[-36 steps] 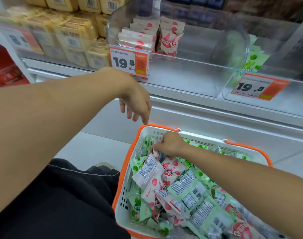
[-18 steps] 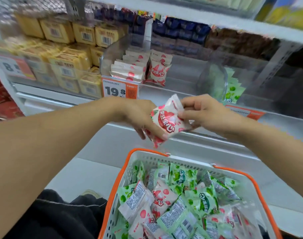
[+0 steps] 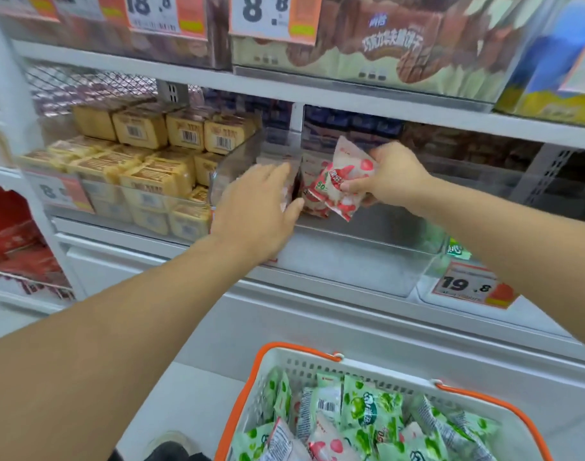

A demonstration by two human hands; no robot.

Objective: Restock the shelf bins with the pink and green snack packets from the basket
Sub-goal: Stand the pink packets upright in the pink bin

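price tags along the top shelf are reading "18.8" (image 3: pixel 151 8) and "8.8" (image 3: pixel 266 11), white cards with orange strips. brown biscuit packs (image 3: pixel 394 44) behind them are showing blurred chinese lettering, not readable. another tag (image 3: pixel 467 286) at the lower right is reading "19.8", clipped on the front of the next bin where a bit of green packet (image 3: pixel 457 250) is peeking. a partly covered tag (image 3: pixel 56 191) at the left is showing an "8". yellow boxed snacks (image 3: pixel 144 161) with barcodes are stacking in the left bin.

my right hand (image 3: pixel 389 176) is pinching a pink snack packet (image 3: pixel 342 181), thumb on its front face, fingers curled behind, holding it tilted over the clear shelf bin (image 3: pixel 351 257). packet is printing red chinese characters and a green "50", rest too blurred. it's sitting just in front of the pink packets (image 3: pixel 312 194) already standing at the back left of the bin, looks like touching them.

my left hand (image 3: pixel 259 201) is spread open and flat, holding nothing, fingers reaching in against the standing packets at the bin's left side, thumb close to the held packet's lower corner.

the orange-rimmed white basket (image 3: pixel 304 361) is sitting low in front of me, well below the bin, still carrying green packets (image 3: pixel 371 410) with an apple graphic and a few pink ones (image 3: pixel 327 444), one barcode facing up.
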